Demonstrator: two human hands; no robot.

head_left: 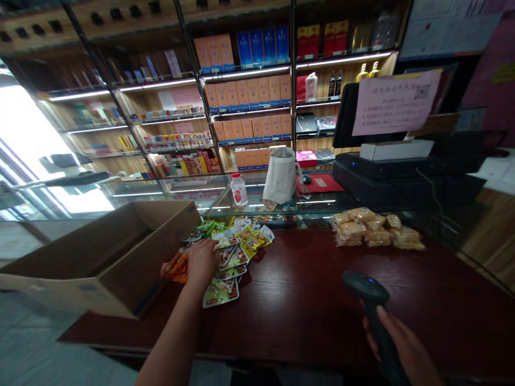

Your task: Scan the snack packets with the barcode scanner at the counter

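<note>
My right hand point(398, 332) is wrapped round the handle of a black barcode scanner point(366, 287), which shows a small blue light and is held above the dark red counter. My left hand point(203, 260) rests over a heap of small snack packets point(227, 260), its fingers bent down onto them and partly hidden. It appears to grip a packet there. Orange packets point(177, 266) lie against the left side of this hand. Green and yellow packets spread behind it and to its right.
An open cardboard box point(116, 284) stands at the left. Wrapped yellowish snacks point(370, 230) are piled at the right back. Behind are a red-capped bottle point(238, 190), a white bag point(279, 177) and a monitor point(348, 118) with a paper sign. Stocked shelves line the wall.
</note>
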